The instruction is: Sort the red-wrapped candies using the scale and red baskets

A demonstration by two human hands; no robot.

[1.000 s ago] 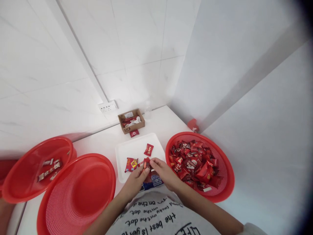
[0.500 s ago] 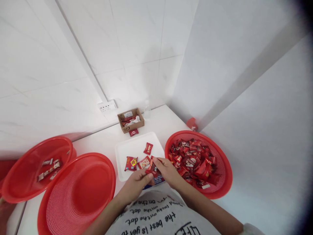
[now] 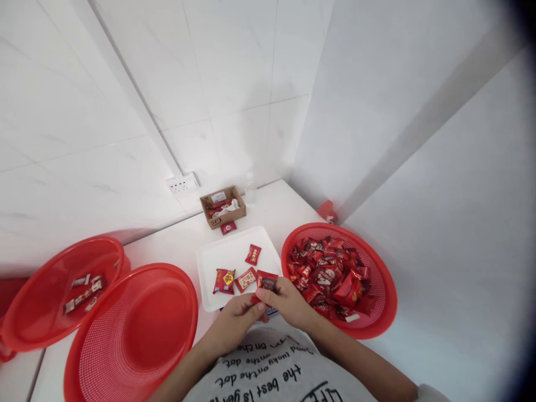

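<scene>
My left hand and my right hand meet at the near edge of a white tray. Both pinch one small red candy packet between their fingertips. Three more red packets lie on the tray: one near its middle, one just left of my fingers, and a larger one further left. A red mesh basket heaped with several red packets stands right of my right hand.
Two red baskets stand at the left: a near one with nothing in it, and a far one holding several small bars. A cardboard box sits by the wall socket. White walls close in behind and at the right.
A packet that was between my fingers a second ago now lies on the tray left of my hands. My hands drew slightly toward me, and they pinch another red packet.
</scene>
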